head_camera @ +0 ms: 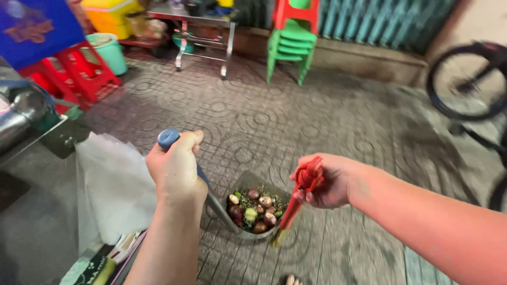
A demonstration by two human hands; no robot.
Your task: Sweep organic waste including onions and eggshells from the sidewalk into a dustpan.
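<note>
My left hand (177, 166) grips the blue-tipped handle (168, 138) of a metal dustpan (253, 182) held above the paved ground. The pan holds dark round fruit husks, several small pieces and green scraps (255, 207). My right hand (326, 182) is closed around the red handle of a small broom (297, 199), which slants down to the pan's right edge, its bristles just below the rim.
White plastic bags (113, 184) hang at the left beside a metal stall counter (31, 132). Red plastic stools (79, 71), a green bucket (108, 50), a metal table (203, 37) and stacked green and red chairs (290, 39) stand behind. A bicycle wheel (465, 79) is at the right.
</note>
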